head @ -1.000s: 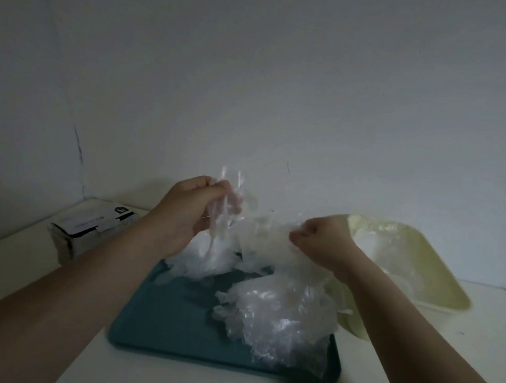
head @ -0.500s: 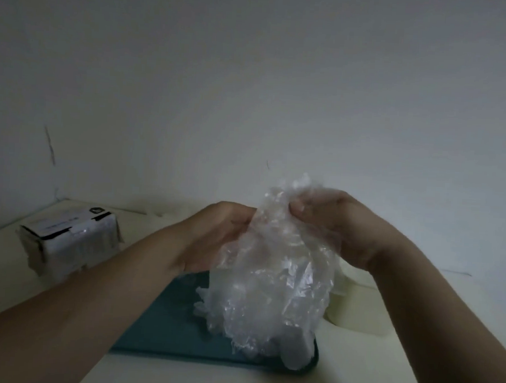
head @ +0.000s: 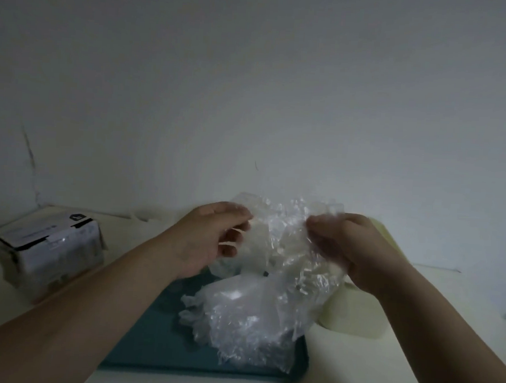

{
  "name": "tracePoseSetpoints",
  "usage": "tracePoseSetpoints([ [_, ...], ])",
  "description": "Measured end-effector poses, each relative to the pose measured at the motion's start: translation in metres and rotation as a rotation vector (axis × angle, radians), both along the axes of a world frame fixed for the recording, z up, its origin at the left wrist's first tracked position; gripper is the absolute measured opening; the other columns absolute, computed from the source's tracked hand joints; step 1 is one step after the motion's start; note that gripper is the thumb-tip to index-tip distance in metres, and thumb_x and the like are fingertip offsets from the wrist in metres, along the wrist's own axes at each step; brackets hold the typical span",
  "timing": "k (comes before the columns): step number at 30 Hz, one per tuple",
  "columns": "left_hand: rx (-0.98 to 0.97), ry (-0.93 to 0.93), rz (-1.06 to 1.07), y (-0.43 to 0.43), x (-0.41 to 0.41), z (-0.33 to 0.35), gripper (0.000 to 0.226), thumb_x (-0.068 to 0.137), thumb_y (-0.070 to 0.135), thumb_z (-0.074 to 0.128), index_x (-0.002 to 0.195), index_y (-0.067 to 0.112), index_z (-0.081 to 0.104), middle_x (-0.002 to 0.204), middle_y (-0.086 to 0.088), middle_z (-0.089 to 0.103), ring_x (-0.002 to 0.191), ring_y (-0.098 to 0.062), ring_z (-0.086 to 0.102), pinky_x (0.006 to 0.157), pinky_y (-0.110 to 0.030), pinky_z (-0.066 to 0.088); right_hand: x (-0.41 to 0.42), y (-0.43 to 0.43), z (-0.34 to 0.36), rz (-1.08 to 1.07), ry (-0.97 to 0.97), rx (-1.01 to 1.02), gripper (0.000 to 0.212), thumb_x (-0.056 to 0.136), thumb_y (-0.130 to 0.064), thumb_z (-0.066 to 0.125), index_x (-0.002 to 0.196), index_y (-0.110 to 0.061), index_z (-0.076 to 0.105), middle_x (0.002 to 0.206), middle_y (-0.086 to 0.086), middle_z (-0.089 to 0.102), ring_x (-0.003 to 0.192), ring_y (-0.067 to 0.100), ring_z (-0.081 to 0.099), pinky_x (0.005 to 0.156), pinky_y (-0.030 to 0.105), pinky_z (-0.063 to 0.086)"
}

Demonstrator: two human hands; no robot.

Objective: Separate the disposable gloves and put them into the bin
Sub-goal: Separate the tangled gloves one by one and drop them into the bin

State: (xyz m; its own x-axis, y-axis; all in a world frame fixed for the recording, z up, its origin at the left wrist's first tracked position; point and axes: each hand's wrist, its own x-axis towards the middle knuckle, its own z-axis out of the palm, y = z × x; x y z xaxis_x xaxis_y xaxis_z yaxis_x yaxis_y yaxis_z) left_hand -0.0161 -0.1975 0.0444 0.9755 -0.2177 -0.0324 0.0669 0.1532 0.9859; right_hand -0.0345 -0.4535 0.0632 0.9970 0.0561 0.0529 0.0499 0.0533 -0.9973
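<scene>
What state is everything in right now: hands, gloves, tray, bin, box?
left hand: pinches the gloves' top edge.
right hand: grips the gloves' other side.
gloves: crumpled clump, held up over the tray.
tray: lying flat.
bin: upright, partly hidden behind right hand.
box: standing at far left.

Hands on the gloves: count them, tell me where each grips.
2. The left hand pinches the top left of the crumpled clear plastic gloves; the right hand pinches their top right.

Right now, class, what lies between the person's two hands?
In the head view, a crumpled bunch of clear disposable gloves fills the gap; left hand and right hand both pinch it above the teal tray.
</scene>
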Motion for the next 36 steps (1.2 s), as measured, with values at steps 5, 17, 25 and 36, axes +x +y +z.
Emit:
tracePoseSetpoints([
  [5,0.074,0.001,0.008,-0.010,0.011,-0.004,0.011,0.099,0.012,0.069,0.108,0.009,0.075,0.102,-0.012,0.075,0.082,-0.022,0.070,0.068,-0.036,0.056,0.001,-0.030,0.002,0.045,0.002,0.075,0.011,0.095,-0.012,0.067,0.093,-0.001,0.067,0.082,0.011,0.063,0.072,0.019,0.066,0.066,0.025,0.058],
  [17,-0.089,0.054,-0.001,-0.034,0.011,-0.002,0.023,0.077,0.011,0.079,0.098,0.008,0.072,0.085,-0.007,0.072,0.076,-0.017,0.069,0.066,-0.029,0.058,0.002,-0.026,-0.003,0.192,0.070,0.118,0.008,0.089,-0.011,0.062,0.084,-0.005,0.063,0.078,0.010,0.062,0.070,0.023,0.064,0.061,0.027,0.057],
  [25,-0.006,0.033,0.059,-0.023,0.015,0.012,0.025,0.100,0.007,0.060,0.076,0.008,0.066,0.076,-0.013,0.071,0.096,-0.035,0.067,0.103,-0.047,0.054,0.029,-0.082,0.012,-0.348,-0.026,-0.394,0.018,0.097,-0.021,0.072,0.095,-0.003,0.074,0.075,0.010,0.071,0.040,0.013,0.054,0.039,0.022,0.041],
  [36,-0.038,0.069,0.017,-0.063,0.008,0.037,0.008,0.100,0.014,0.065,0.097,0.015,0.072,0.069,-0.002,0.059,0.043,-0.009,0.055,0.038,-0.019,0.044,0.100,-0.105,-0.007,-0.365,0.098,-1.199,0.032,0.085,-0.043,0.081,0.082,-0.014,0.070,0.075,0.005,0.075,0.061,0.021,0.072,0.070,0.037,0.064],
])
